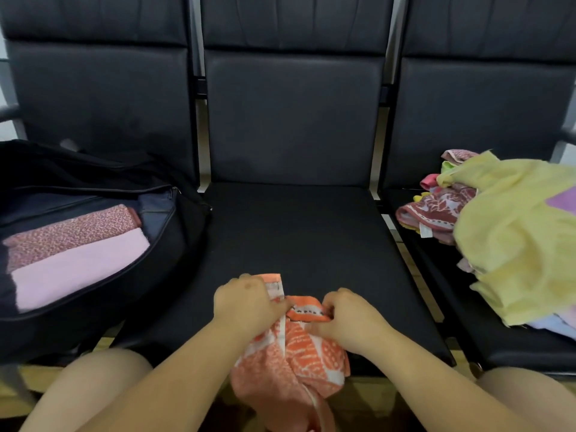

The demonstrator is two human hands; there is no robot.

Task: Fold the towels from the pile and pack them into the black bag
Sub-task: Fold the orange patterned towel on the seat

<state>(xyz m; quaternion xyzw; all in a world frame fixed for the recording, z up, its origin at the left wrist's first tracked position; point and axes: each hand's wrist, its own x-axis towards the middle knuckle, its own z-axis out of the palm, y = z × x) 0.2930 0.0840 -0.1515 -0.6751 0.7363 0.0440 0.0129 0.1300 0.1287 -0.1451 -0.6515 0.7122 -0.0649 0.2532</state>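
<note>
An orange and white patterned towel (296,360) lies crumpled at the front edge of the middle seat and hangs down over it. My left hand (246,304) grips its upper left edge. My right hand (349,319) pinches the hem beside it, fingers curled. The black bag (174,244) lies unzipped on the left seat, holding a folded speckled pink towel (71,232) and a folded plain pink towel (78,269). The towel pile (514,238) sits on the right seat, with a large yellow towel on top.
Three black padded chairs stand in a row; the middle seat (296,232) is bare behind the orange towel. A dark red patterned towel (433,213) sticks out at the left of the pile. My knees show at the bottom corners.
</note>
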